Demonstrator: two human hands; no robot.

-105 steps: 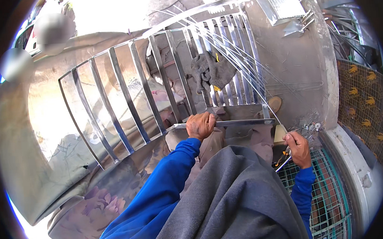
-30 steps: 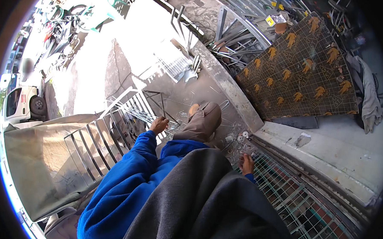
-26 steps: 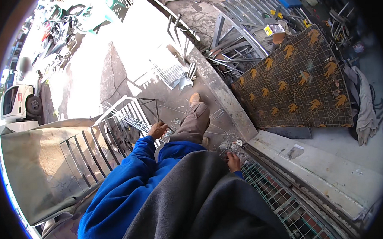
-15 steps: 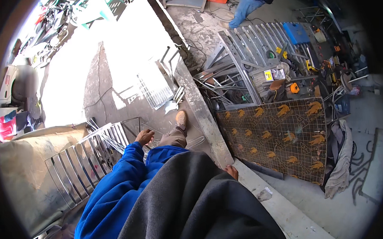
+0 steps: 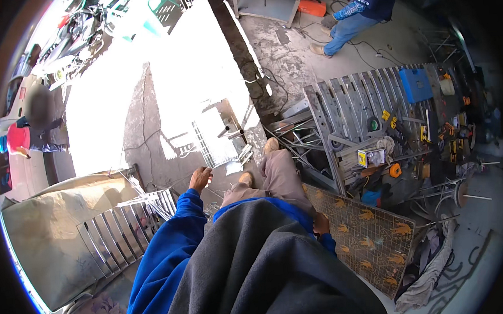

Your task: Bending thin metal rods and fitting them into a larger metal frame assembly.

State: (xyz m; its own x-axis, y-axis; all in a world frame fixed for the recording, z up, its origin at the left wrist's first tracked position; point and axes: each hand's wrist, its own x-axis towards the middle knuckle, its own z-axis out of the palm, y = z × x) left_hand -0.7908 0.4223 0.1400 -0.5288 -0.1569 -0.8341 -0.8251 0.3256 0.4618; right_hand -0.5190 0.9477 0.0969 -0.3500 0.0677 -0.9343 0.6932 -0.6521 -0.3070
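My left hand [image 5: 200, 179] hangs out in front of my blue sleeve, fingers loosely bent and a little apart, with nothing in it. A metal grille of parallel bars [image 5: 117, 236] leans to the left of that arm, against a tan sheet [image 5: 91, 203]. My right hand [image 5: 321, 223] hangs beside my right thigh, partly hidden by my clothing; its fingers do not show well enough to read. Closest to it is a brown patterned board [image 5: 373, 236]. Both my shoes show on the floor, the right one [image 5: 271, 145] ahead of the left [image 5: 245, 178].
A slatted metal frame [image 5: 350, 105] at the right carries tools, an orange tape measure [image 5: 395, 170] and a blue case [image 5: 416, 85]. Metal tubes [image 5: 301, 138] stick out beside it. Ahead lie metal pieces [image 5: 244, 154]. Another person [image 5: 357, 17] stands at the far right near cables.
I have stepped forward, my right leg coming into view. My left hand has moved slightly up and right in the picture. More of the other person shows.
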